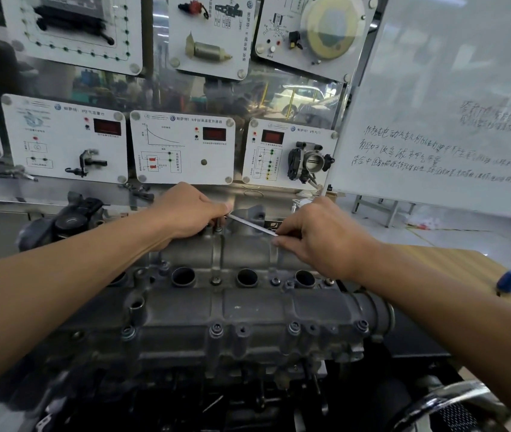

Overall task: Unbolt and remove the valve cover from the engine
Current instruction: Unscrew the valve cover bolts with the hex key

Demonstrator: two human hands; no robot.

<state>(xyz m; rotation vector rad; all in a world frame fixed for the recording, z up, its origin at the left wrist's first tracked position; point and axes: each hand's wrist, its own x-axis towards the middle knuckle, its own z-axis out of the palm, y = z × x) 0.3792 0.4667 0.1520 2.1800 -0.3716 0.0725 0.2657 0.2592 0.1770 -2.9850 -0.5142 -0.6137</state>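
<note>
1. The valve cover (248,310) is seen bolted on top of the engine (204,363), filling the middle of the view, grey and grimy, with its long side running left to right.
2. Three round spark plug wells (247,277) are counted in a row along the cover's middle.
3. A line of bolts (216,329) is still seated along the near edge of the cover.
4. The left hand (190,212) is closed over the head of a tool at the far edge of the cover, fingers curled down around a short upright socket (218,226).
5. A slim silver wrench handle (251,224) is stretched from that hand across to the right, tilted slightly downward.
6. The right hand (316,235) is closed on the handle's far end, pinched between thumb and fingers.
7. Both forearms are reached out over the engine from the bottom corners of the view.
8. Behind the engine, white training panels (182,148) with red displays are mounted on a wall, one of them carrying a throttle body (308,160).
9. A whiteboard (454,113) with handwriting is leaned at the right.
10. A wooden desk (454,260) is glimpsed past the right arm, with a small blue object (510,280) resting on it.
</note>
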